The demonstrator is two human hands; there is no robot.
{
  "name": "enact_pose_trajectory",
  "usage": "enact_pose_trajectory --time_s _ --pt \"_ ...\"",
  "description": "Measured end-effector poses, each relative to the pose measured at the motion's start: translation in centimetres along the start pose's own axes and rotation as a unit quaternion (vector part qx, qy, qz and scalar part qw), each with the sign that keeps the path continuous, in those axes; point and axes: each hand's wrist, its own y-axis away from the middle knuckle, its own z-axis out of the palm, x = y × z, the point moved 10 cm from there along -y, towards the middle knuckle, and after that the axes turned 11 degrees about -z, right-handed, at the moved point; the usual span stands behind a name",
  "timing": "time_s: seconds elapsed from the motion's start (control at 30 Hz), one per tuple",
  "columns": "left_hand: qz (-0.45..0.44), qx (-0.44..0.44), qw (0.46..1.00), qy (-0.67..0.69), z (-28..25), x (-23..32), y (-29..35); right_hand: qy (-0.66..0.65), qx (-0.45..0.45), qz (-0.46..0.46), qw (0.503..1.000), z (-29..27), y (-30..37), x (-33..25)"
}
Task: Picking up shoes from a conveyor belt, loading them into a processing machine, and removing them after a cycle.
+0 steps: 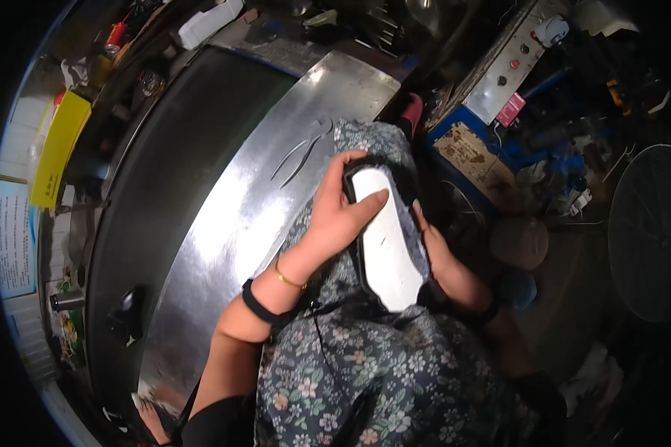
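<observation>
Over my lap I hold a shoe upper (417,231), its dark edge wrapped around a long white insole (384,231) whose sole side faces up. My left hand (343,208) grips one end, thumb pressed flat on the white face and fingers curled over the dark rim. Along the other side, my right hand (441,253) clasps the upper; part of its fingers is hidden behind it. To the left, a pair of pliers (300,155) lies on a shiny metal tabletop (224,216), apart from both hands. A floral apron (335,372) covers my lap.
A dark conveyor belt (164,156) curves beyond the metal top, bearing a black item (127,316). Another person's hand (150,417) shows at lower left. A blue machine with a button panel (507,71) stands at upper right, a round fan guard (652,231) at far right.
</observation>
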Motion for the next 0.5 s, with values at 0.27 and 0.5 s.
enact_pose_trajectory --time_s 0.27,0.5 --pt "-0.011 -0.005 0.998 -0.054 0.7 -0.4 -0.1 0.599 -0.033 -0.326 0.73 5.4 4.0 -12.6" --pt "0.052 0.083 0.981 -0.17 -0.1 0.8 -1.3 0.735 0.015 -0.442 0.513 9.7 5.2 -15.1"
